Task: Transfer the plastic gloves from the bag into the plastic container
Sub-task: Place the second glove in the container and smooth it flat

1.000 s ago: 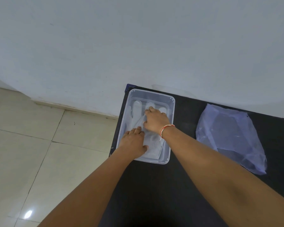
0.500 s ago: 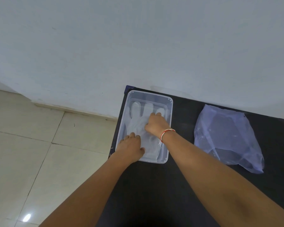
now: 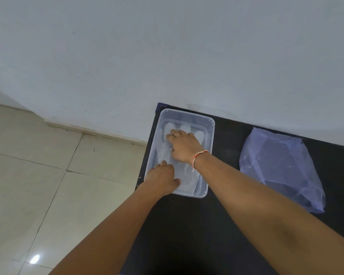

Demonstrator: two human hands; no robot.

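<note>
**Both hands pressing a glove flat inside the container**

A clear rectangular plastic container (image 3: 210, 135) is sitting at the far left corner of the black bench (image 3: 216, 225), its long side running from 6 o'clock to 12 o'clock. A thin translucent plastic glove (image 3: 187, 176) is lying spread along the container's floor, its rounded fingertips pointing toward 12 o'clock and its cuff lying toward 6 o'clock.

The right hand (image 3: 184, 147), wearing a red and white thread band (image 3: 199, 158) at the wrist, is lying palm down on the upper half of the glove with its fingers spread and extended; it is pressing rather than gripping anything. The left hand (image 3: 160, 180) is resting palm down at 7 o'clock of the right hand, over the container's near left corner, fingers laid flat on the glove's lower part and closed around nothing.

At 3 o'clock of the container, well apart from it, a crumpled bluish translucent plastic bag (image 3: 280, 167) is lying on the bench; whether gloves are lying inside it cannot be told. Beige floor tiles (image 3: 48, 185) are showing at 9 o'clock, and a pale wall (image 3: 167, 56) is rising at 12 o'clock.
</note>
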